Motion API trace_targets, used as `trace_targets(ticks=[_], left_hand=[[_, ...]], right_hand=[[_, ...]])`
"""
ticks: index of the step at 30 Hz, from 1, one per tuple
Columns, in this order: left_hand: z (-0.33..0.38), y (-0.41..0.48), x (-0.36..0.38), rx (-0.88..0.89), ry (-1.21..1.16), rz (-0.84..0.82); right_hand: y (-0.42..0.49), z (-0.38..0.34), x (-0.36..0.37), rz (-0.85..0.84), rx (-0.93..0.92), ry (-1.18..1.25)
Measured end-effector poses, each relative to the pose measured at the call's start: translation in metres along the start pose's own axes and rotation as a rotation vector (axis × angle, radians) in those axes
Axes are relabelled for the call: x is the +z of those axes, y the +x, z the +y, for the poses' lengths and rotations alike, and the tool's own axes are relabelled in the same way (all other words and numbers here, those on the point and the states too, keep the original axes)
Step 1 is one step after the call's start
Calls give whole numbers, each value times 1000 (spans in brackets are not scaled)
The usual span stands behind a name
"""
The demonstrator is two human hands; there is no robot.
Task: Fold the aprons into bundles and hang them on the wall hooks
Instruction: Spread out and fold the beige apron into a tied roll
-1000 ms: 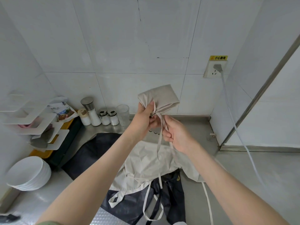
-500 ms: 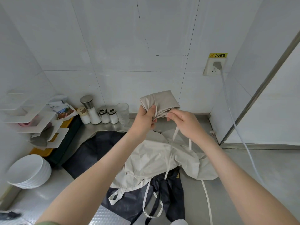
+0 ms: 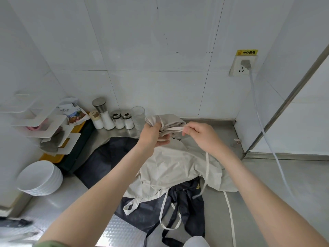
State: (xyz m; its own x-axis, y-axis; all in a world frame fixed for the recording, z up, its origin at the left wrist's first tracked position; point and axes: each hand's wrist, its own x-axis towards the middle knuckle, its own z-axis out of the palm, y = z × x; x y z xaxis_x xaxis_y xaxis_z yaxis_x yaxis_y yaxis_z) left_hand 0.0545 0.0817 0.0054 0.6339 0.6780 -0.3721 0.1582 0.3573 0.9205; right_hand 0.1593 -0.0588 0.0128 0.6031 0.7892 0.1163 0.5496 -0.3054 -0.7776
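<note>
A folded beige apron bundle is held up over the counter. My left hand grips it from below and the left. My right hand pinches the bundle's beige strap, which runs taut across the bundle's front; the rest of the strap hangs down under my right wrist. On the steel counter below lie a spread beige apron and a dark navy apron beneath it. No wall hooks are in view.
Salt and spice shakers and a glass stand at the back wall. A white rack is at the left, stacked white bowls below it. A socket with a white cable is at the right.
The bundle has come down lower towards the counter. My right hand rose from below the bundle and has drawn the strap sideways across its front.
</note>
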Motion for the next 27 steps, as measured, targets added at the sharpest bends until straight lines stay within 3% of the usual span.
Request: trace_targets(ticks=[3,6,10,14,19,27], left_hand=[[-7,3,-2,-70,-12,-25],[-9,0,-2,-165,-187,-85],[-10,0,-10,-223,-396,-24],[-7,3,-19,-227,-529,-23],[0,3,-24,-193,-546,-196],[9,-4,-43,-197,-314,-519]], right_hand=[[0,-1,4,-5,22,118],[-1,-1,7,-46,107,385],[-2,2,3,-121,167,625],[-5,7,1,-349,107,457],[-9,15,22,-538,189,303],[-2,19,23,-405,270,379]])
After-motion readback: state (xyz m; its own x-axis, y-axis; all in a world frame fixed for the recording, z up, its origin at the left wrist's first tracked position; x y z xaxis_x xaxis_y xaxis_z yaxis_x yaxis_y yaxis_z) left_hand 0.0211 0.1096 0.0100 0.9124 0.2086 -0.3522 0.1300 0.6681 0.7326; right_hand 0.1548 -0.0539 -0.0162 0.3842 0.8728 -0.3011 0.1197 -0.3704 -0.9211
